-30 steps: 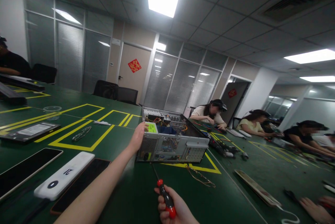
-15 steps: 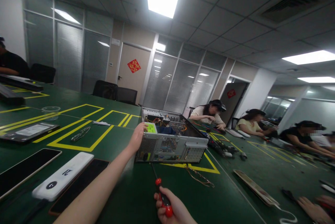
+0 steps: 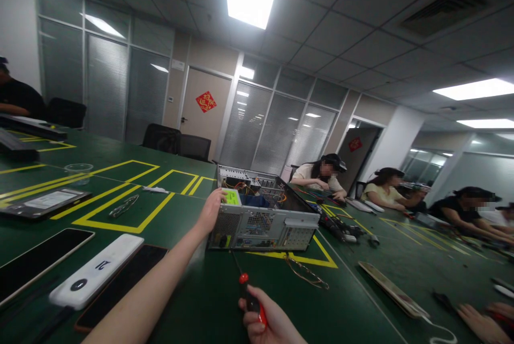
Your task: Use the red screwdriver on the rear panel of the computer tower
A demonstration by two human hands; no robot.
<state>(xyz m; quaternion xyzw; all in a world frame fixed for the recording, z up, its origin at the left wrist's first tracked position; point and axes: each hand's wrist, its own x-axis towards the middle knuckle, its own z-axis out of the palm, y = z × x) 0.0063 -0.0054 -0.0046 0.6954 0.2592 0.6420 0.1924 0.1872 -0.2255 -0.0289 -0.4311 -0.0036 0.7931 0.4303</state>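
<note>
An open computer case (image 3: 289,234) lies on the green table, its rear panel with vents and ports facing me. Inside its left corner is a power supply (image 3: 232,197) with a yellow-green label. My left hand (image 3: 211,211) grips the case at that corner, fingers curled over the top edge beside the label; its thumb is hidden. A red and black screwdriver (image 3: 252,301) is held in my right hand (image 3: 267,317), fingers wrapped round the handle. Its thin shaft points up toward the lower left edge of the rear panel. Whether the tip touches the case I cannot tell.
To my left lie a white power bank (image 3: 98,271), two phones, a hard drive (image 3: 50,202), a small clear bag (image 3: 123,206) and a plastic cup (image 3: 78,172). Loose wire (image 3: 305,271) lies before the case. At right are another phone (image 3: 389,288) and several people working.
My right hand has shifted slightly right and turned on the screwdriver, its fingers now covering more of the handle's end. My left hand and the case look unmoved.
</note>
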